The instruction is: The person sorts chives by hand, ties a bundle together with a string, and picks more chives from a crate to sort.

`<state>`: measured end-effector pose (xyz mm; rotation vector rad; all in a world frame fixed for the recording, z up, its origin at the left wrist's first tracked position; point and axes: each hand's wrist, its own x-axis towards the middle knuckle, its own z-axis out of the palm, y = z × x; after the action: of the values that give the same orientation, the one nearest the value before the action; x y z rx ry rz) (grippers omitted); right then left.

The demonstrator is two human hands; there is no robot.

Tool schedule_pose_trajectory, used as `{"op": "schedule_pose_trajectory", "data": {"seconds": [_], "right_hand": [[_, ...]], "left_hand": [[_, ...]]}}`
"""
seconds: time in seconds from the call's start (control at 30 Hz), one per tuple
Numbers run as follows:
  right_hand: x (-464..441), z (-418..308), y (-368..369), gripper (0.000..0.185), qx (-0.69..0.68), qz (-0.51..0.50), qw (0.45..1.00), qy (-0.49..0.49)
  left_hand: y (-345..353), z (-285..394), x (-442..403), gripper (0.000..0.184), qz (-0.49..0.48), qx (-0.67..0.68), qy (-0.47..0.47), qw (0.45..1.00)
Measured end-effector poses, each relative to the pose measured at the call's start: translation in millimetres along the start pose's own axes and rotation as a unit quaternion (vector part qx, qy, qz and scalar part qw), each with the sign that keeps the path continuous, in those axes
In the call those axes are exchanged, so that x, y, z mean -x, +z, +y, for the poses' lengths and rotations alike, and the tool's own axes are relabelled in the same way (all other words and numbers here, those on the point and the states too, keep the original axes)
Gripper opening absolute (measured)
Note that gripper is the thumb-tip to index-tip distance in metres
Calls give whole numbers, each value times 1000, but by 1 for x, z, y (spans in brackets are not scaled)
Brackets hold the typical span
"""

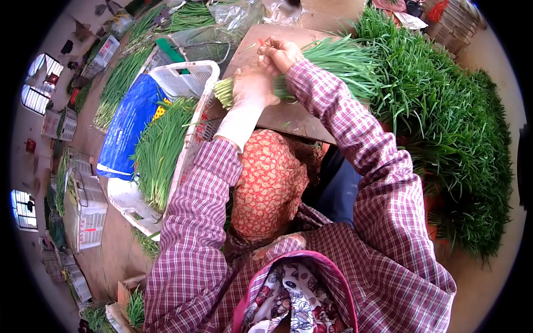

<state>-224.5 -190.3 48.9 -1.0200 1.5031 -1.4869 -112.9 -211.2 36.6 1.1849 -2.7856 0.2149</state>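
A bundle of green chives (338, 58) lies across a brown board (302, 119), its pale cut ends to the left and its leaves to the right. Near the cut ends, my left hand (252, 86) is closed around the bundle. The forearm above it wears a pale sleeve cover. My right hand (280, 55) is just above, fingers pinched together at the bundle's upper side. A thin red strip (261, 41) shows at these fingertips; most of it is hidden.
On the left stands a white plastic crate (208, 75) holding chives (164, 147) and a blue sheet (133, 122). A large heap of chives (438, 111) fills the right side. More chives (125, 83) lie on the floor at upper left, near other crates (90, 213).
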Motion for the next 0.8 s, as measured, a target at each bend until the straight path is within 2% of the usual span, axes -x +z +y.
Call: {"op": "schedule_pose_trajectory", "data": {"seconds": [0.13,0.23,0.27,0.33,0.37,0.4,0.43,0.47,0.53,0.57,0.63,0.7,0.77,0.8], "right_hand": [[24,-10,-10,10,77,-7,997,4],[55,-19,-15,12,147,-13,989,3],[64,-15,-15,14,128,-2,992,17],[78,2,-18,17,157,-4,987,-27],[88,11,-19,18,182,0,982,-53],[100,24,-19,19,167,11,982,-85],[116,35,-18,19,132,28,988,-76],[127,58,-9,18,104,59,993,-5],[136,107,5,17,13,104,994,-11],[132,112,9,16,-60,89,994,14],[133,92,5,18,-38,71,997,21],[131,92,-2,22,-57,54,996,48],[138,98,-7,26,-85,52,995,-21],[146,93,-14,29,-40,41,998,-13]], "left_hand": [[9,-4,-9,70,-11,26,-8,1000],[11,0,-12,77,-33,16,21,999],[13,1,-14,77,-32,16,12,999],[19,-2,-14,78,5,19,25,999],[20,-1,-16,77,-7,17,21,1000],[21,1,-17,77,3,17,21,1000],[23,3,-15,77,12,16,20,1000],[26,3,-14,77,10,9,29,999],[27,6,-13,77,12,-2,34,999],[25,7,-12,77,9,-15,36,999],[14,11,-13,83,-28,-26,27,999],[7,18,-11,111,-39,-63,19,997],[11,27,-12,111,20,-88,74,993],[5,33,-13,109,-26,-76,81,993]]}}
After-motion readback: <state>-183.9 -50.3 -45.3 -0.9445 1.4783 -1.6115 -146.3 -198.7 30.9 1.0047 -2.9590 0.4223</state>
